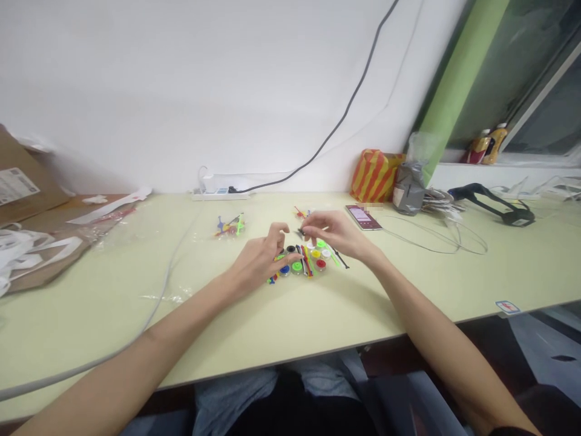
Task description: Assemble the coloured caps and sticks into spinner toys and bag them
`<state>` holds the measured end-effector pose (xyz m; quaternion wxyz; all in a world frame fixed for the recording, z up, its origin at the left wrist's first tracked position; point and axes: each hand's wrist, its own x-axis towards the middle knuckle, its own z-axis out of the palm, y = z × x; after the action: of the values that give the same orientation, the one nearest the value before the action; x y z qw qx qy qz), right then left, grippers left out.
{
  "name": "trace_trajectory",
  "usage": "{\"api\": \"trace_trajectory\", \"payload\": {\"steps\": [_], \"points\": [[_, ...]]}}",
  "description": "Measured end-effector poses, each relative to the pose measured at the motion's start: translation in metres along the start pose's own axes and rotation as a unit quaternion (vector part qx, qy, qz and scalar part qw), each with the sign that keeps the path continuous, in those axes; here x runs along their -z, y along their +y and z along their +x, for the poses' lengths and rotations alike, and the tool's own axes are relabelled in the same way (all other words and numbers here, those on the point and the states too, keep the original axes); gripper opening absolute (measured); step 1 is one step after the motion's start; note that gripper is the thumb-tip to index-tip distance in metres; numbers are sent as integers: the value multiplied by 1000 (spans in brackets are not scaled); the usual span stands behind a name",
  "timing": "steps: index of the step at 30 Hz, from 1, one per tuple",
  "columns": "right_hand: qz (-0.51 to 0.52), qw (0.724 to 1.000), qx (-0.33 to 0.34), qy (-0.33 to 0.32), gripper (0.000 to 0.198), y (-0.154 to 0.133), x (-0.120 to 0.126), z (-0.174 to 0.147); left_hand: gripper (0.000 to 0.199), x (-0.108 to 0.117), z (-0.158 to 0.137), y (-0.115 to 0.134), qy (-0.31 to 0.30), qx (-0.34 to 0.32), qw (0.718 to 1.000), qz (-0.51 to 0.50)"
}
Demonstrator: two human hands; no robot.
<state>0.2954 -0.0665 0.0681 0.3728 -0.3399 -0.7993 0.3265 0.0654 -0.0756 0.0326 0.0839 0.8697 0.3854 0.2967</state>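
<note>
My left hand (262, 253) is held over the left part of a cluster of small coloured pieces, thumb and index finger apart, with nothing visible between them. My right hand (334, 233) pinches a small dark piece (300, 232) at its fingertips; its exact kind is too small to make out. Below the hands are round pieces with coloured tops, among them a green one (296, 267), a red one (321, 264) and a yellow one (316, 254). Thin coloured sticks (305, 261) lie between them. My left hand partly hides the cluster's left side.
Behind the hands are two small groups of coloured parts (230, 226). A phone (364, 217), a striped bag (374, 175) and a black device (494, 206) lie to the right. Cardboard (27, 181) and a grey cable (157, 306) are at left. A power strip (220, 195) stands by the wall.
</note>
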Motion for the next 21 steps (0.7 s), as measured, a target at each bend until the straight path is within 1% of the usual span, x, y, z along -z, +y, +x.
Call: {"api": "trace_trajectory", "payload": {"steps": [2, 4, 6, 9, 11, 13, 17, 21], "points": [[-63, 997, -37, -2, 27, -1, 20, -3, 36, 1, 0, -1, 9, -5, 1000, 12], [-116, 989, -89, -32, 24, 0, 37, -6, 35, 2, 0, -3, 10, -11, 1000, 15], [-146, 974, -143, -93, 21, 3, 47, -10, 36, 2, -1, -5, 7, -15, 1000, 17], [-146, 942, -218, -211, 18, 8, 50, -15, 39, 1, -2, -8, 10, -16, 1000, 15], [-140, 924, -251, -254, 15, 7, 49, -18, 40, 1, -2, -9, 10, -16, 1000, 13], [-144, 919, -259, -261, 13, 5, 46, -19, 41, 1, -2, -9, 6, -14, 1000, 13], [-174, 917, -256, -253, 13, 0, 43, -17, 41, 1, -1, -9, -2, -8, 1000, 16], [-187, 918, -248, -248, 13, 2, 41, -15, 41, 2, -1, -7, -6, -6, 1000, 18]]}}
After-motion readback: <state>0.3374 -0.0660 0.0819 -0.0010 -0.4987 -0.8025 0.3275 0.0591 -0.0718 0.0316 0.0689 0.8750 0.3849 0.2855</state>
